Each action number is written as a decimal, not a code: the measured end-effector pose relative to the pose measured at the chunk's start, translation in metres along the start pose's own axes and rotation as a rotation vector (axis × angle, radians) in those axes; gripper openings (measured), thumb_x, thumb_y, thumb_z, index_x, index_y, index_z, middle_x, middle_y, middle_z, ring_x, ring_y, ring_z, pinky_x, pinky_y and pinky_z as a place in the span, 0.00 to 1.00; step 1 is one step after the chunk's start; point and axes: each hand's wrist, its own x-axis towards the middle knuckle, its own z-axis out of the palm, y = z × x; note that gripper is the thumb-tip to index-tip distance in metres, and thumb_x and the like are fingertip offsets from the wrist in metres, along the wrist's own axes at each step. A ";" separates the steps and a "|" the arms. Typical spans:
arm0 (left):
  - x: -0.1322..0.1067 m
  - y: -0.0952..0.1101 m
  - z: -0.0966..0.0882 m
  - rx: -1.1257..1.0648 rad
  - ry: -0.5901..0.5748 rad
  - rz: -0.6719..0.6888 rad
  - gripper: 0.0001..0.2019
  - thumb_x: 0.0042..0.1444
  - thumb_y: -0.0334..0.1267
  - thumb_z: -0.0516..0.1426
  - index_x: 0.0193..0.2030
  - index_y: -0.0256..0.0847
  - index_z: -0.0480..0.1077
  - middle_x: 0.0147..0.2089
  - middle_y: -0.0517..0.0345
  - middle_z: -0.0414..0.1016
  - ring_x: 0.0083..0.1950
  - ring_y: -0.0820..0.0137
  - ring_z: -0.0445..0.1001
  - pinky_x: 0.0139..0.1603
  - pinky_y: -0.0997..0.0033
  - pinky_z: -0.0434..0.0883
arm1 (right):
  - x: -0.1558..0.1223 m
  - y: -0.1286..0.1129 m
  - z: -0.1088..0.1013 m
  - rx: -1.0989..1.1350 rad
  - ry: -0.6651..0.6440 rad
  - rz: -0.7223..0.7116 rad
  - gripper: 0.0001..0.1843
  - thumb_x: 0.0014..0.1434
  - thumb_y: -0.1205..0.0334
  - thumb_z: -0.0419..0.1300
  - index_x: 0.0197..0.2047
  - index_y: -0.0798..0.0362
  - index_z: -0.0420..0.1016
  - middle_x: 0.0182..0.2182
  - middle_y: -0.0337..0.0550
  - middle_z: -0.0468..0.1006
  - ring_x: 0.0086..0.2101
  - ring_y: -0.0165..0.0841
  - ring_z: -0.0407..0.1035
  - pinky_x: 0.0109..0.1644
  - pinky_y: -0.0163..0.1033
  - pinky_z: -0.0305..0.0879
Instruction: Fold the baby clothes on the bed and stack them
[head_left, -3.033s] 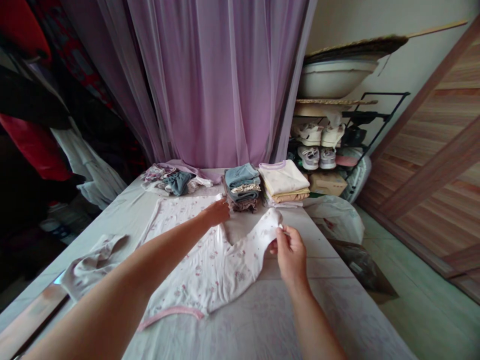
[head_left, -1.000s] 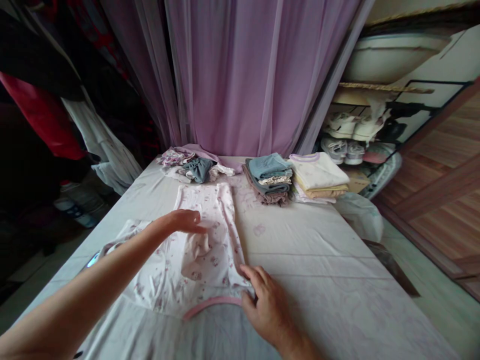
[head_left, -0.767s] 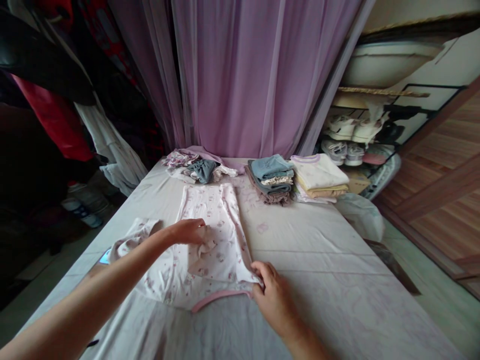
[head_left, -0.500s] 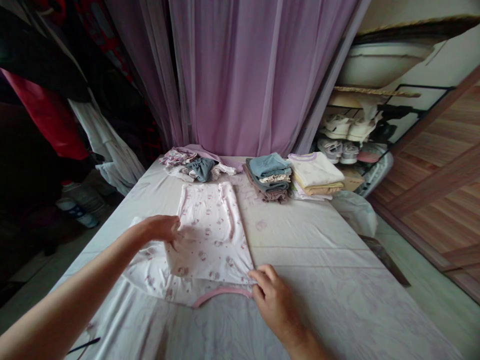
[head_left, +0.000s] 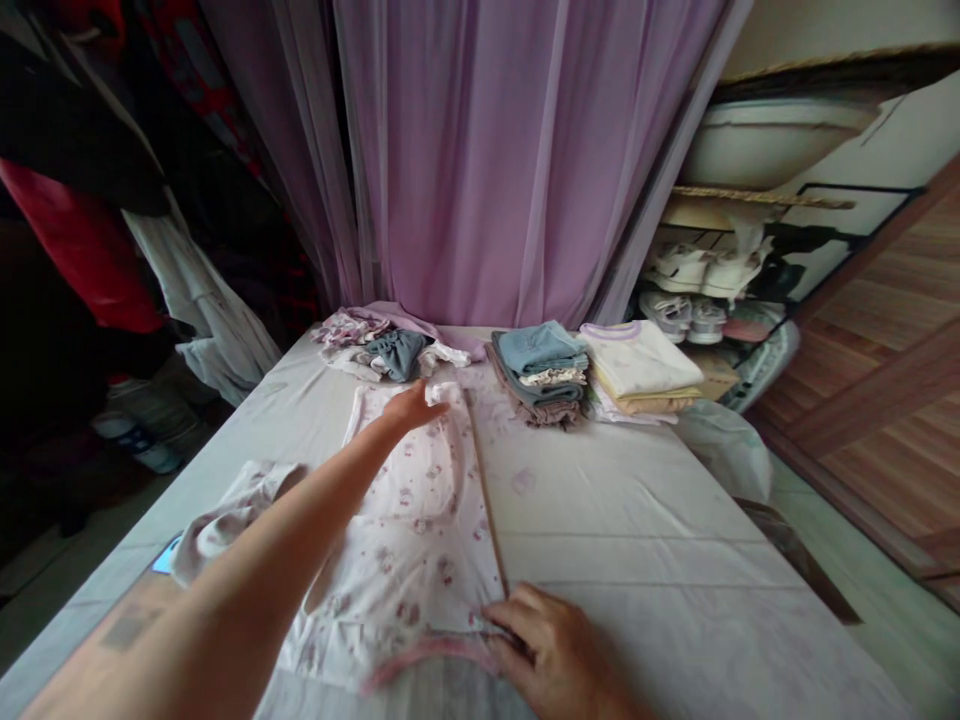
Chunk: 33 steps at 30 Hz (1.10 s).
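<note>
A white shirt (head_left: 420,560) with a small printed pattern and a pink neckband lies on the cloth-covered surface, its neckband towards me and one side folded over. My left hand (head_left: 412,405) is over the shirt's far end, thumb and fingers apart. With finger and thumb closed, my right hand (head_left: 551,640) pinches the shirt's near right corner beside the neckband. To the left of the shirt lies a crumpled piece of white printed cloth (head_left: 232,515), partly behind my left forearm.
A loose heap of clothes (head_left: 397,350) lies at the back left. Two folded stacks stand at the back right: blue-grey clothes (head_left: 540,370) and white and yellow ones (head_left: 641,365). A purple curtain (head_left: 465,160) hangs behind. A shoe rack (head_left: 705,270) stands at right.
My left hand has moved from the shirt's left side to its far end. My right hand and the shirt's near end now appear lower in view. The left printed cloth shows separately.
</note>
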 end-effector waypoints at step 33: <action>0.009 0.033 0.064 0.245 0.123 0.366 0.23 0.66 0.44 0.47 0.65 0.39 0.62 0.70 0.46 0.58 0.70 0.56 0.56 0.68 0.52 0.54 | 0.006 0.011 0.004 -0.089 0.116 -0.242 0.22 0.68 0.48 0.46 0.37 0.47 0.78 0.22 0.37 0.74 0.23 0.28 0.69 0.26 0.32 0.57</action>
